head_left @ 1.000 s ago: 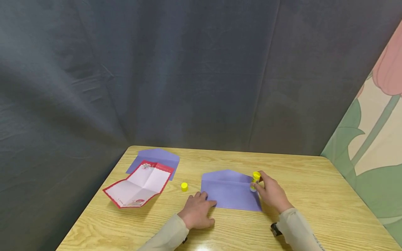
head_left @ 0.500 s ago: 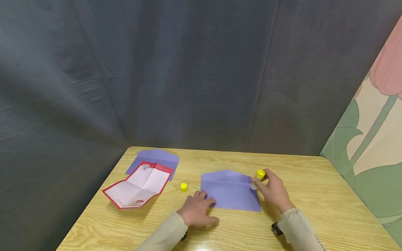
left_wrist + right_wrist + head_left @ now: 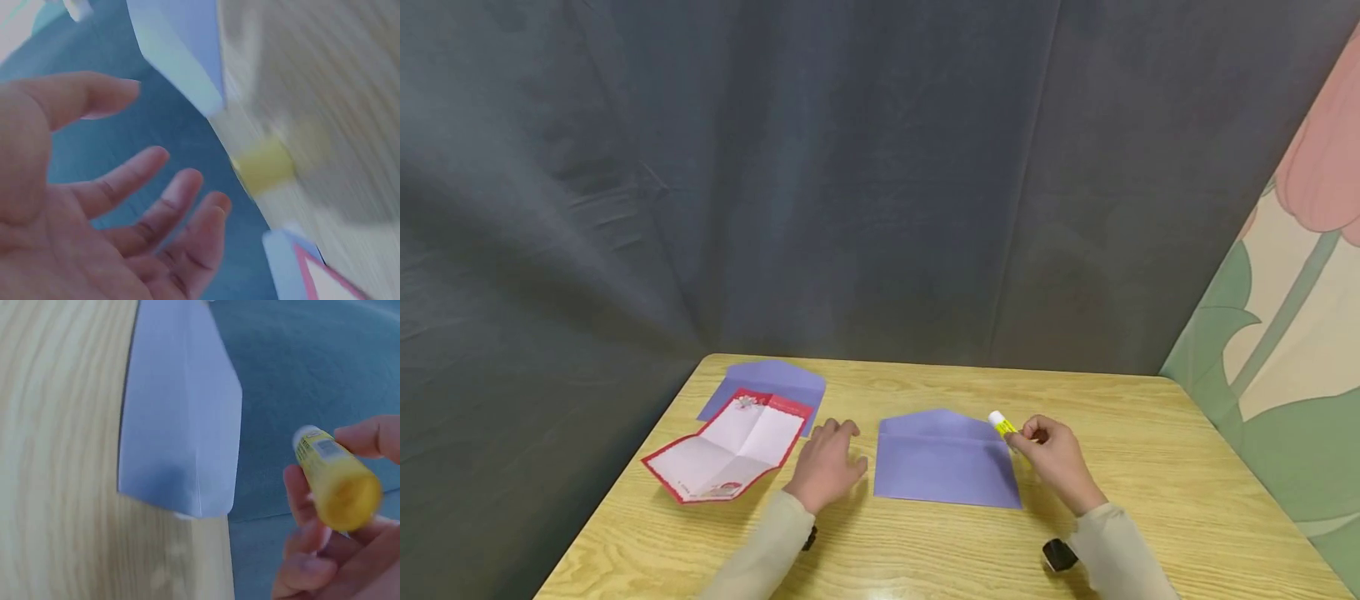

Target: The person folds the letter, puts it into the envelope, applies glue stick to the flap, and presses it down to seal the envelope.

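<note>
Pinched the glue stick [image 3: 1002, 424] between thumb and curled fingertips of the right hand [image 3: 1051, 454], right of centre in the head view. Kept its bare white tip pointing up and to the left, just over the upper right corner of the purple envelope [image 3: 946, 458]; could not tell whether it was touching the paper. Showed the yellow base of the stick [image 3: 334, 484] at the right of the right wrist view.

Spread the left hand [image 3: 827, 467] loosely, gripping nothing, low over the table [image 3: 1150, 467] just left of the envelope. Caught the yellow cap [image 3: 262, 165], blurred, just beyond the fingertips at middle right of the left wrist view.

Judged the risks as these:
- could smear glue on the wood or the envelope's face, with the tip bare and close to both;
- could slide the envelope under a stroke, with no hand pressing it down;
- could knock the cap away and set it rolling, with the fingers so near.

Left the centre envelope flat, flap up; could not tell what, if anything, lay inside. Left a second envelope [image 3: 771, 383] at the upper left of the table, partly under an unfolded red-bordered letter [image 3: 730, 446] lying outside it.
</note>
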A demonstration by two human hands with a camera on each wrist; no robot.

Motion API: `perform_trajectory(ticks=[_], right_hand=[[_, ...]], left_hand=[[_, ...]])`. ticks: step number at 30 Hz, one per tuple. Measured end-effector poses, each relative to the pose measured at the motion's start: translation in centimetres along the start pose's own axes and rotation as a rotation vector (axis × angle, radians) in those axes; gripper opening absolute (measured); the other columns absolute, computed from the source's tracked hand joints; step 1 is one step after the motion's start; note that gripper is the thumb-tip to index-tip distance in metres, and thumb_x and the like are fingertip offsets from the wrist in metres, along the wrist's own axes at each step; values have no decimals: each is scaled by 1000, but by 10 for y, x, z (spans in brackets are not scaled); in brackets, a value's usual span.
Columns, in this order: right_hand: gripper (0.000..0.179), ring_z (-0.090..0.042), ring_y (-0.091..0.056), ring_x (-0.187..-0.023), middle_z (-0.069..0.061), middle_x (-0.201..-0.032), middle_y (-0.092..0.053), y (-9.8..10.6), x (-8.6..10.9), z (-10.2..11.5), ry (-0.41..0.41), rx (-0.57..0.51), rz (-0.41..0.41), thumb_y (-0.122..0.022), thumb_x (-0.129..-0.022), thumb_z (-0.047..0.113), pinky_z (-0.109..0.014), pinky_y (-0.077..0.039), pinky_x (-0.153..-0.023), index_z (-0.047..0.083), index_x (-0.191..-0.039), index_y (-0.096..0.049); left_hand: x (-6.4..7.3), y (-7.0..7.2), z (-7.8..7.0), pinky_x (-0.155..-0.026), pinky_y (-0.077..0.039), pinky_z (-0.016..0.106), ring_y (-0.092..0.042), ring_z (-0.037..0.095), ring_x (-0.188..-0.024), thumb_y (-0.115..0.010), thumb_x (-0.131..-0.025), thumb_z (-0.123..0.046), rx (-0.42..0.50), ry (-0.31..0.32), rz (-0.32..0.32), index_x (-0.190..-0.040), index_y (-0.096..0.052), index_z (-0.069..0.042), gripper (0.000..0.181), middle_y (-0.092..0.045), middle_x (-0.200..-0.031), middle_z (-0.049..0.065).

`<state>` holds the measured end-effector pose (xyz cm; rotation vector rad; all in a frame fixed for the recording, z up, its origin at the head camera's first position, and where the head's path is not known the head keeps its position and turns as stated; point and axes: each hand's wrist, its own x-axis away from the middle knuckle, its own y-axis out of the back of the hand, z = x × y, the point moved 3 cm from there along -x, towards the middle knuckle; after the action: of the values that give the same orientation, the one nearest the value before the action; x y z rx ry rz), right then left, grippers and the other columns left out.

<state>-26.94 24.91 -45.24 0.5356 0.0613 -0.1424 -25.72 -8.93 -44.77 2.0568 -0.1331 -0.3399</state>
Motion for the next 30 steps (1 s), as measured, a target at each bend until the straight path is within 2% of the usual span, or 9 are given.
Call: perform_trajectory(ticks=[3,7,11,14,16,22,26,30], right_hand=[[25,-13,-48,-68,-2,-76,-54,1,2,0,-25,-73,41,-73,-89,18,-25,-41,-54,4,-79,-55],[24,-12,-51,-69,-2,-82,-56,-1,3,0,-31,-152,83,-75,-88,15,-26,-43,-56,2,-89,-55],[34,-13,-57,-72,-10,-98,-63,-7,4,2,-24,-194,123,-76,-88,11,-27,-50,-61,-2,-112,-56],[46,-13,-56,-73,-15,-111,-64,-11,5,4,-18,-181,140,-76,-87,10,-27,-51,-62,-3,-126,-56],[50,-14,-54,-73,-15,-115,-64,-14,6,5,-12,-161,150,-77,-86,11,-27,-50,-62,-2,-130,-58],[45,-17,-55,-75,-14,-112,-66,-23,10,13,28,-131,179,-80,-83,11,-27,-51,-61,-3,-123,-66],[42,-16,-54,-73,-11,-101,-67,-32,15,21,56,-131,215,-82,-81,12,-24,-46,-57,-3,-117,-68],[37,-15,-53,-72,-10,-93,-67,-43,21,29,96,-133,277,-83,-80,14,-24,-43,-56,-2,-111,-69]], left_hand=[[-2,8,15,-73,-50,46,-58,32,-92,-76,-83,-18,-21,81,-11,-117,-63,-1,41,-61,-102,15],[-6,8,31,-65,-48,42,-56,27,-80,-77,-80,-16,-39,143,28,-109,-64,-1,35,-60,-91,10],[-8,3,40,-60,-44,36,-50,18,-68,-77,-81,-14,-35,147,64,-96,-65,-5,21,-56,-76,1],[-8,1,43,-61,-44,34,-51,15,-69,-78,-82,-15,-16,140,71,-95,-66,-6,20,-58,-76,-1],[-8,0,44,-61,-46,34,-53,14,-70,-78,-82,-15,-1,135,69,-95,-66,-7,20,-60,-78,-2],[-10,0,43,-62,-45,33,-54,13,-70,-76,-82,-16,69,101,37,-90,-65,-8,16,-61,-78,-2],[-10,4,34,-65,-47,31,-56,11,-71,-76,-83,-18,182,61,12,-91,-66,-7,17,-65,-82,-1],[-10,10,16,-66,-50,28,-60,10,-72,-76,-82,-18,328,14,-5,-92,-68,-7,17,-67,-85,0]])
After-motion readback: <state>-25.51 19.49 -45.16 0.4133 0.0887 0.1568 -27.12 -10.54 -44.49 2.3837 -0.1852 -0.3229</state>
